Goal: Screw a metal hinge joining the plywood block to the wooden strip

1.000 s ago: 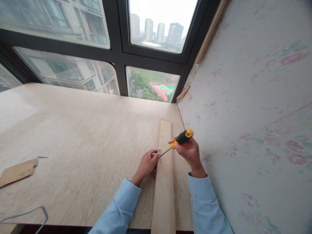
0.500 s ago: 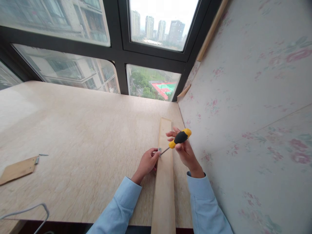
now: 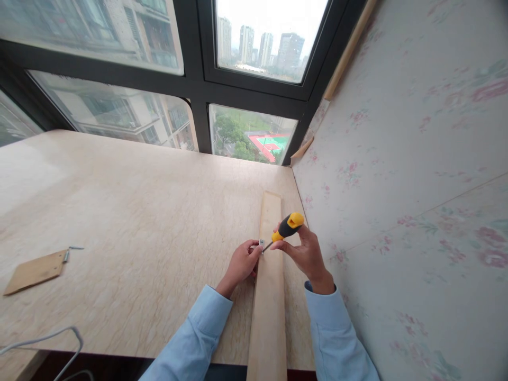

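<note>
Holding a small metal bracket (image 3: 261, 243) pinched in the left hand (image 3: 241, 263) at the plank's (image 3: 269, 296) left edge. Right hand (image 3: 304, 251) wrapped round the yellow-black screwdriver (image 3: 284, 228), shaft slanting down-left, tip right on the bracket. Plank running lengthwise away along the wall (image 3: 397, 174), lying on the tabletop (image 3: 130, 222).

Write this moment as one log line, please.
left hand: steadies small metal bracket | right hand: holds screwdriver, tip at bracket | wooden plank: flat on table
</note>
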A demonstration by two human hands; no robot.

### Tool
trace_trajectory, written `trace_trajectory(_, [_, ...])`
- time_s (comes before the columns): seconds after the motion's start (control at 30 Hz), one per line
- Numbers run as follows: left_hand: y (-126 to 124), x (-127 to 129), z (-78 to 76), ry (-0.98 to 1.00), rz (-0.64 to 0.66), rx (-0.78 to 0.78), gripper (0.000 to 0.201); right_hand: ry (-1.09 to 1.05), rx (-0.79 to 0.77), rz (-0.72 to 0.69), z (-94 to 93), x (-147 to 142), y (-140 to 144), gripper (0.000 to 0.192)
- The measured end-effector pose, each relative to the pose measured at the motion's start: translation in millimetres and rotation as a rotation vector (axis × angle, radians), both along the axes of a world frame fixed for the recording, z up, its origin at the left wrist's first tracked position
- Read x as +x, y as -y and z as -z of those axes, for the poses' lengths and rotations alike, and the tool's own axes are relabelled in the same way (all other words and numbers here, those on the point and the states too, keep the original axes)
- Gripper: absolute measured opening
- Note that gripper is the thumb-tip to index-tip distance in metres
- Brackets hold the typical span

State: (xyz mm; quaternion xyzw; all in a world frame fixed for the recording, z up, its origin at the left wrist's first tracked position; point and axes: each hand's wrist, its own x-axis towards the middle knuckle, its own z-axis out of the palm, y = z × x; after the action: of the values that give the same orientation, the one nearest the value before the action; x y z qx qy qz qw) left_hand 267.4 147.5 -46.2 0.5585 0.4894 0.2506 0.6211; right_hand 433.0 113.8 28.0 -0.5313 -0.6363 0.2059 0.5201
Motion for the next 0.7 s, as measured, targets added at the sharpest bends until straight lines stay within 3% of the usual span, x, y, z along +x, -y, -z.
trace_trajectory(0.13, [0.4,-0.1,-2.4,0.004,-0.003,-0.021,0.038,-0.018,-0.003,-0.077,-0.6,-3.3,3.7,0.053])
trace_trajectory(0.3, [-2.2,-0.2,2.4,0.004,0.0,-0.031,0.038,-0.353,-0.177,-0.37,-7.9,-3.9,8.4,0.06])
trace_trajectory(0.4, [-3.3,0.5,5.0,0.012,0.0,-0.05,0.038,-0.443,-0.215,-0.436,-13.1,-2.8,8.5,0.066])
trace_trajectory(0.47, [-3.8,0.8,5.5,0.024,0.003,-0.056,0.038,-0.415,-0.218,-0.389,-13.0,-2.0,7.2,0.057])
trace_trajectory(0.57, [-4.0,0.7,4.2,0.031,0.01,-0.062,0.037,-0.245,-0.167,-0.173,-7.3,-1.3,4.4,0.036])
trace_trajectory(0.63, [-3.8,0.4,2.3,0.031,0.009,-0.067,0.036,-0.116,-0.107,0.002,-3.1,-1.0,3.0,0.033])
trace_trajectory(0.7, [-3.4,0.1,0.7,0.032,0.0,-0.071,0.036,-0.042,-0.061,0.085,-1.3,-0.9,2.6,0.036])
